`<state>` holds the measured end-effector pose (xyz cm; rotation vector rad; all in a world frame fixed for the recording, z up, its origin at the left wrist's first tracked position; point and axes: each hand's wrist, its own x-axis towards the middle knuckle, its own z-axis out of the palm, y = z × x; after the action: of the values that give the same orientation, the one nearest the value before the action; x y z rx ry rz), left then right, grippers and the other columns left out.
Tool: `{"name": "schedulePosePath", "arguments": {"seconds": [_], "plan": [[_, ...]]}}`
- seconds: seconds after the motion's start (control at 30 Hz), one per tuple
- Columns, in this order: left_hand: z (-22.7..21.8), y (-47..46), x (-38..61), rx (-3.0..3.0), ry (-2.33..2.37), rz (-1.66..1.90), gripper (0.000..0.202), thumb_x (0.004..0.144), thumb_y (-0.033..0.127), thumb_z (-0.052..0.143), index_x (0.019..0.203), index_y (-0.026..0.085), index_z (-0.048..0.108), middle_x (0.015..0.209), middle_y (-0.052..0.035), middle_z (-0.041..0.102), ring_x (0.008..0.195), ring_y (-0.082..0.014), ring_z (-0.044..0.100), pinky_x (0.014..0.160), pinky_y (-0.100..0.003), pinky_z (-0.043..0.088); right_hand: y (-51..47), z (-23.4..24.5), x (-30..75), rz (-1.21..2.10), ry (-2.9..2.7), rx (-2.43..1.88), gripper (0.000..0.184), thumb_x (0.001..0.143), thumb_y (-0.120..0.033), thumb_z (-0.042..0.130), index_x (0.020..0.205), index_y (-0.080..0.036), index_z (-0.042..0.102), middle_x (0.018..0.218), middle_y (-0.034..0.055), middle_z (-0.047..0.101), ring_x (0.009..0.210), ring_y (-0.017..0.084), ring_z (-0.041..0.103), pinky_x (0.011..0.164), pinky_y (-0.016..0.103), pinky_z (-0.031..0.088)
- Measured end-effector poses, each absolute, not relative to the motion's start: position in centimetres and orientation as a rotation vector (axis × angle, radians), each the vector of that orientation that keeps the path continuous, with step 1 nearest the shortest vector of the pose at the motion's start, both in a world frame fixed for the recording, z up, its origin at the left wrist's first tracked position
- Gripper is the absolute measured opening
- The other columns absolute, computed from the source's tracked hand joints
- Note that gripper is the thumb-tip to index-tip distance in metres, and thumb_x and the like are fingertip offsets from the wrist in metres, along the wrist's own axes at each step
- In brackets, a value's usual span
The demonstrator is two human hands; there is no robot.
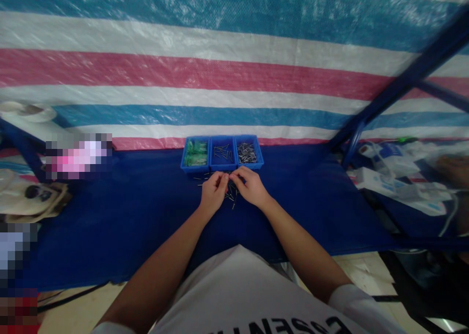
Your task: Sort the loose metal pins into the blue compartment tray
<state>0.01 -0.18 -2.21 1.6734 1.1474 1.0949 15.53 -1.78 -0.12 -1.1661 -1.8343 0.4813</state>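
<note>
My left hand (213,191) and my right hand (250,185) rest close together on a blue table cover (128,212), fingertips curled over a loose pile of small metal screws (230,195). Both hands look pinched, and what sits in the fingers is too small to name. Just beyond the hands stand three blue bins side by side: the left bin (195,154) holds green parts, the middle bin (223,153) a few dark screws, the right bin (248,153) several more metal screws.
A striped blue, white and red tarp (220,70) hangs behind the table. A blue metal frame post (395,87) slants at the right. White boxes and packets (395,177) lie right. Cloth bags (32,197) lie left.
</note>
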Motion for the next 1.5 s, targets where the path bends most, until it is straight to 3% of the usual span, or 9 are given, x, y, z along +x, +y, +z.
{"name": "schedulePosePath", "arguments": {"seconds": [0.33,1.03,1.3,1.5], "plan": [[-3.1,0.0,0.1,1.643,1.094,1.078,0.028,0.088,0.045,0.054,0.096,0.019,0.062,0.059,0.0038,0.059,0.051,-0.0100,0.054,0.052,-0.022,0.041,-1.6,-0.4,15.6,0.455,-1.802,-1.225,0.028,0.097,-0.031,0.047,0.074,-0.018,0.059,0.072,0.0028,0.058,0.070,0.015,0.056,0.069,0.028,0.044],[-1.9,-0.2,0.1,1.726,1.226,1.096,0.042,0.094,0.045,0.041,0.063,0.019,0.051,0.052,0.0034,0.053,0.050,-0.0096,0.050,0.055,-0.023,0.038,-1.8,-0.3,15.6,0.551,-1.829,-1.158,0.013,0.092,-0.029,0.056,0.088,-0.019,0.063,0.079,0.0029,0.061,0.073,0.014,0.057,0.068,0.027,0.046],[-2.7,-0.1,0.0,1.606,1.106,1.117,0.031,0.090,0.048,0.049,0.087,0.019,0.058,0.054,0.0055,0.053,0.048,-0.0096,0.050,0.051,-0.023,0.038,-1.7,0.0,15.6,0.507,-1.835,-1.176,0.024,0.096,-0.031,0.050,0.080,-0.019,0.063,0.078,0.0039,0.062,0.077,0.016,0.058,0.074,0.029,0.046],[-3.1,0.0,0.1,1.637,1.089,1.112,0.027,0.088,0.045,0.053,0.092,0.019,0.059,0.054,0.0058,0.053,0.047,-0.0092,0.050,0.049,-0.022,0.037,-1.4,-0.6,15.8,0.471,-1.821,-1.226,0.029,0.097,-0.034,0.047,0.076,-0.019,0.060,0.073,0.0032,0.059,0.071,0.016,0.056,0.069,0.028,0.043]]}}
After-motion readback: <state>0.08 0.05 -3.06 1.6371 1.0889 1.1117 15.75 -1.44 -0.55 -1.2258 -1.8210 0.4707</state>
